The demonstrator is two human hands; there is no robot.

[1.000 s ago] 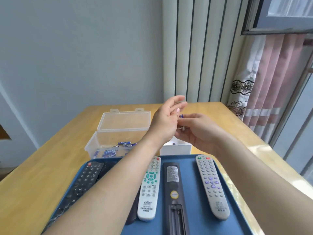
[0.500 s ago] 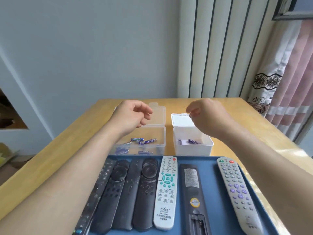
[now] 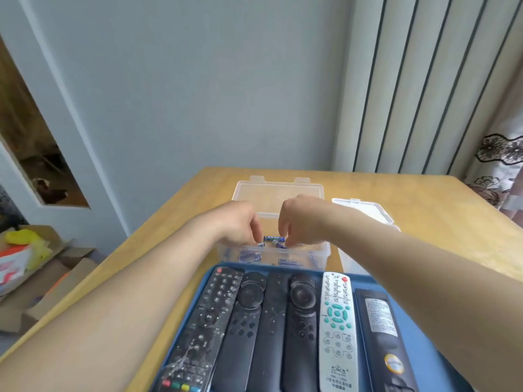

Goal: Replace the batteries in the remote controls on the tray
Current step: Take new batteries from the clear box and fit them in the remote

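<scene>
Head view: reaching w/ left grip (image 3: 240, 224) and right grip (image 3: 301, 219) into clear box (image 3: 321, 251) just behind tray (image 3: 359, 282), fingers (image 3: 254, 234) curled down onto loose batteries (image 3: 274, 238), prob. to fetch fresh cells; can't tell if either has one pinched yet. Working w/ remotes (image 3: 336, 321) side by side on tray at near desk (image 3: 438, 199) edge, one black remote (image 3: 380, 315) back-up, presumably awaiting refill.
</scene>
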